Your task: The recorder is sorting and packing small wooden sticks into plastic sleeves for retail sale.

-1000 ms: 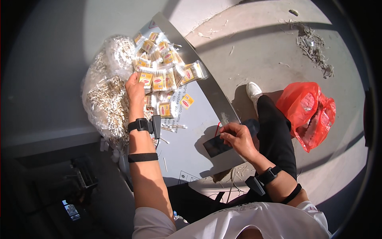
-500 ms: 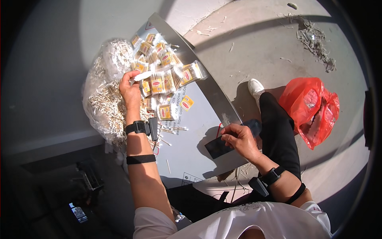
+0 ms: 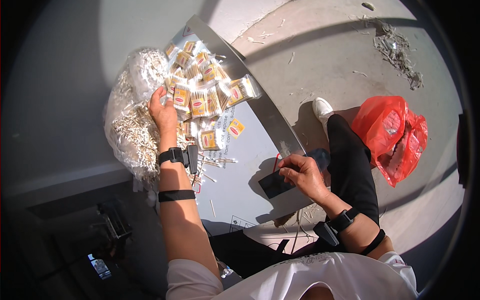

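My left hand (image 3: 164, 111) is beside a small clear packet of cotton swabs (image 3: 181, 96) with a yellow label. Its thumb and forefinger are apart, with the thumb close to the packet's edge. That packet lies on a heap of similar packets (image 3: 210, 72) on a grey printed board (image 3: 245, 150). Left of the hand bulges a large clear bag of loose cotton swabs (image 3: 131, 125). My right hand (image 3: 306, 175) hovers over a flat dark rectangular piece (image 3: 274, 185), fingers curled together. Whatever they hold, if anything, is hidden.
Loose swabs (image 3: 217, 161) and a yellow label card (image 3: 235, 128) lie on the board. A raised metal-like edge (image 3: 272, 112) borders its right side. On the floor stand a red plastic bag (image 3: 387, 135) and, farther off, a pile of scraps (image 3: 397, 55). My shoe (image 3: 322, 107) is between them and the board.
The packet at my left fingers, seen edge-on before, has turned over and now lies face up on the heap. The left fingers have drawn slightly apart from it. My right hand has barely moved.
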The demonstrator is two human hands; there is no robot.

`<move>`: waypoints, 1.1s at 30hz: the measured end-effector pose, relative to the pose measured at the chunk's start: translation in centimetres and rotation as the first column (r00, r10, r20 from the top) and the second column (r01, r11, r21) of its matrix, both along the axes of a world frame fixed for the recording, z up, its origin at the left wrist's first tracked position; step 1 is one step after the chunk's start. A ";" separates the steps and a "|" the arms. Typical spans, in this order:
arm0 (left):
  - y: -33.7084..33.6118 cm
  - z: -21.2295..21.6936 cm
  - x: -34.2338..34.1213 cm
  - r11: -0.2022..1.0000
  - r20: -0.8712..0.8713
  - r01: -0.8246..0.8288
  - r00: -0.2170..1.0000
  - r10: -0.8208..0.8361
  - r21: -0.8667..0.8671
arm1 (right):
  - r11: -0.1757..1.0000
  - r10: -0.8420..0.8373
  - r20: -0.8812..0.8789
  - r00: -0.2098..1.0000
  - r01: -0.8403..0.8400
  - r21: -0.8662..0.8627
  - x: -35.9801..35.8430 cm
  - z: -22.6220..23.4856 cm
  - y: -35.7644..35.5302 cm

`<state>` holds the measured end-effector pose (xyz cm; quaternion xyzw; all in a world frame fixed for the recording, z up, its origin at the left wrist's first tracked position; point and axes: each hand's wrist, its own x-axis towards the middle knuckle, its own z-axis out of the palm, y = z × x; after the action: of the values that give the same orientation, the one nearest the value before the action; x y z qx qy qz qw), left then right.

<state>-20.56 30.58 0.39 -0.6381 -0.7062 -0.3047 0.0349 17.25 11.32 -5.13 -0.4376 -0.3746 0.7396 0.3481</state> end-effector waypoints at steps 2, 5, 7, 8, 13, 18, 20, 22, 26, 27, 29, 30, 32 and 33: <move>-0.2 -0.1 0.9 0.999 0.088 0.028 0.996 -0.031 0.031 | 1.000 -0.004 0.013 1.000 0.004 -0.001 0.3 0.1 0.0; -1.8 -0.1 1.5 0.999 -0.005 -0.015 1.000 0.015 -0.039 | 1.000 0.010 0.019 1.000 -0.010 0.021 0.3 -0.2 -0.1; -3.2 0.1 0.5 0.987 0.175 0.027 0.985 0.001 -0.158 | 0.998 0.051 0.013 0.999 -0.052 0.039 -0.4 -0.5 -0.1; -3.9 0.5 1.6 0.984 0.208 -0.008 0.977 0.045 -0.177 | 1.000 0.021 -0.006 1.000 -0.021 0.021 -0.4 -0.8 -0.2; -11.4 4.8 2.2 0.997 0.607 -0.059 0.791 0.078 -0.050 | 1.000 -0.015 -0.044 0.999 0.014 -0.012 -0.1 -0.6 0.3; -25.2 9.2 -4.7 0.960 0.526 -0.256 0.805 0.276 -0.111 | 0.998 -0.028 0.006 1.000 0.027 0.063 -0.1 -1.1 0.1; -31.2 9.5 -8.8 0.879 0.373 -0.425 0.796 0.476 -0.216 | 0.994 -0.030 0.025 0.999 0.028 0.107 -0.3 -1.4 -0.5; -36.1 8.8 -11.8 0.801 0.242 -0.476 0.782 0.574 -0.363 | 0.986 -0.038 0.043 0.998 0.030 0.165 -0.4 -2.2 -0.9; -42.5 4.6 -14.8 0.718 0.271 -0.479 0.702 0.659 -0.505 | 0.957 -0.086 0.127 0.988 0.047 0.285 -0.3 -2.4 -1.2; -42.2 3.3 -13.7 0.721 0.390 -0.451 0.626 0.676 -0.526 | 0.954 -0.089 0.144 0.986 0.043 0.296 -0.1 -2.5 -1.2; -42.0 1.1 -13.7 0.779 0.471 -0.421 0.627 0.620 -0.465 | 0.948 -0.102 0.170 0.980 0.044 0.314 -0.3 -2.3 -1.4; -41.7 -0.1 -14.0 0.828 0.537 -0.388 0.632 0.559 -0.404 | 0.948 -0.113 0.173 0.978 0.054 0.313 -0.7 -1.9 -1.6; -38.9 -2.5 -13.4 0.873 0.613 -0.380 0.623 0.486 -0.306 | 0.947 -0.111 0.220 0.969 0.036 0.318 -0.4 -1.7 -1.6; -37.3 -3.3 -13.1 0.883 0.640 -0.395 0.616 0.460 -0.255 | 0.950 -0.106 0.254 0.961 0.023 0.310 -0.2 -1.7 -1.6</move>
<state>-33.67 -6.70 -2.94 -0.2943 -0.8123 -0.4687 -0.1843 17.03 9.70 -6.85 -0.4867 -0.5127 0.5953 0.3820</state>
